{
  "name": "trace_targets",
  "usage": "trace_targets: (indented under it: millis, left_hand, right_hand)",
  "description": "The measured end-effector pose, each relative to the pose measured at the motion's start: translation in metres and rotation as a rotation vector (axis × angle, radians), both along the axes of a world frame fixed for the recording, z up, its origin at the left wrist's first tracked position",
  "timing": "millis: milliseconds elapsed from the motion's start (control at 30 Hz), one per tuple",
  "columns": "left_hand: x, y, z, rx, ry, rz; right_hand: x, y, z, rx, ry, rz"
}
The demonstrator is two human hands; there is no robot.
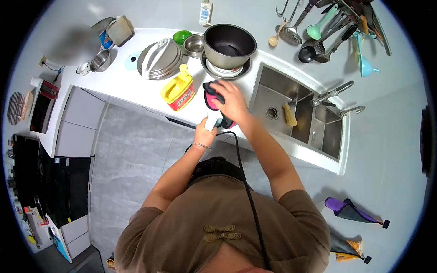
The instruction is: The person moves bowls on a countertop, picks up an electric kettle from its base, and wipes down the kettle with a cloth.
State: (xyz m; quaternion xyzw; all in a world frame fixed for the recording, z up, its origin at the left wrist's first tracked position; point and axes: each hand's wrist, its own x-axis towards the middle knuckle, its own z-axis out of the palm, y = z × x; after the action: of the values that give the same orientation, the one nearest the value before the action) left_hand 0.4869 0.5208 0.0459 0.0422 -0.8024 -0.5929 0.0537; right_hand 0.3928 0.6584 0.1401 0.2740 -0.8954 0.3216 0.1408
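Observation:
My left hand (205, 134) is closed around a small white object (211, 121) at the counter's front edge; its exact kind is not clear. Just above it, my right hand (232, 101) grips a black and pink cloth piece (210, 101), perhaps a mitt, with the fingers bent over its top. More dark and pink fabric shows below, beside the white object. A yellow jug (178, 91) with a red label stands left of the cloth. From near my hands, a black cable (246, 182) runs down over my chest.
Behind stand a large pot (230, 43), stacked pans (159, 61), a steel bowl (194, 44) and a green bowl (181, 36). To the right is a double sink (268, 98) with a yellow sponge (289, 114) and a faucet (334, 92). Utensils (325, 38) hang on the wall.

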Motion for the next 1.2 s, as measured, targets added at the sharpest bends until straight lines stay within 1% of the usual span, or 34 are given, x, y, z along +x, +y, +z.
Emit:
trace_targets:
  millis: [67,100,133,167,267,300,400,467,500,533,600,700,800,900,1000,1033,1067,1133,1200]
  left_hand:
    - [-0.002,0.001,0.000,0.002,-0.016,-0.006]
    - [-0.001,0.002,0.001,0.042,-0.012,0.007]
    - [-0.002,0.003,0.001,0.082,-0.006,0.019]
    - [-0.002,0.002,0.002,0.065,-0.051,0.010]
    - [-0.003,0.004,0.011,0.115,-0.022,-0.002]
    - [-0.005,0.001,0.006,0.015,-0.019,-0.030]
    - [-0.003,0.000,0.004,0.041,-0.042,-0.015]
    - [-0.004,0.000,-0.001,0.033,-0.016,-0.007]
    - [-0.003,0.001,-0.002,0.027,0.008,0.004]
    - [-0.002,0.001,-0.002,0.026,0.007,0.003]
    - [-0.002,0.000,0.000,-0.002,0.018,-0.006]
    - [-0.002,-0.001,0.001,-0.045,-0.011,-0.030]
    - [-0.003,0.000,-0.005,-0.026,-0.046,-0.011]
    - [0.000,0.002,0.002,-0.028,0.026,0.000]
    - [-0.001,0.000,0.003,0.038,-0.017,-0.022]
    - [-0.003,-0.001,0.004,0.014,-0.004,-0.022]
    - [-0.004,-0.002,0.003,0.015,-0.005,-0.019]
    - [-0.007,-0.002,0.002,-0.004,-0.069,-0.030]
    - [-0.005,-0.003,0.004,0.004,-0.050,-0.036]
  right_hand:
    - [0.016,-0.002,0.001,-0.053,0.029,0.112]
    - [0.026,-0.002,0.001,-0.076,0.045,0.170]
    - [0.038,0.001,0.005,-0.074,0.026,0.192]
    - [0.044,0.006,0.003,-0.079,0.004,0.203]
    - [0.038,0.018,-0.002,-0.074,-0.001,0.198]
    - [0.027,0.020,-0.007,-0.072,0.013,0.169]
    - [-0.009,0.015,-0.007,-0.051,0.101,-0.099]
    - [-0.031,0.004,-0.007,-0.028,0.111,-0.241]
    - [-0.037,-0.002,-0.005,-0.024,0.109,-0.256]
    - [-0.037,-0.007,-0.003,0.029,0.085,-0.227]
    - [-0.028,-0.014,-0.003,0.019,0.160,-0.106]
    - [-0.010,-0.016,0.001,0.009,0.118,0.015]
    - [0.007,-0.011,-0.003,-0.051,0.063,0.182]
    - [0.027,0.003,0.001,-0.073,0.019,0.234]
    - [0.024,0.027,0.005,-0.055,-0.047,0.283]
    - [0.017,0.032,0.005,-0.045,0.005,0.246]
    - [0.010,0.036,0.005,-0.035,-0.021,0.181]
    - [-0.006,0.031,0.004,-0.037,0.026,0.077]
    - [-0.020,0.016,0.002,-0.039,0.059,-0.027]
